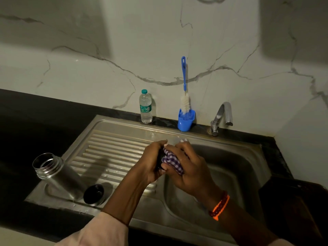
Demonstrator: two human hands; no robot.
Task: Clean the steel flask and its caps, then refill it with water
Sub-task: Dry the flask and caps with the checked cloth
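A: Start with the big things; what lies where?

B: The steel sink (pixel 209 176) fills the middle, its ribbed drainboard (pixel 113 157) stretching toward nine o'clock and the basin toward three; the black counter (pixel 35 121) wraps round it; the tap (pixel 221 118) stands at the basin's one o'clock.

A: And the flask?

B: The steel flask (pixel 58 176) stands uncapped on the drainboard at eight o'clock from the hands, well apart from them; a dark round cap (pixel 94 194) lies just beside its base, at the flask's four o'clock.

A: The hands, then?

B: Both are over the seam of drainboard and basin; the left hand (pixel 150 160) is curled round a small dark piece (pixel 160 159), likely another cap, though most of it is hidden; the right hand (pixel 188 167) grips a purple checked cloth (pixel 173 160) bunched against that piece, at the left hand's three o'clock; an orange bracelet (pixel 220 205) circles the right wrist.

A: Anything at the back?

B: At twelve o'clock, a blue bottle brush (pixel 184 96) stands in a blue holder (pixel 186 121); a plastic water bottle (pixel 145 108) stands at the holder's nine o'clock.
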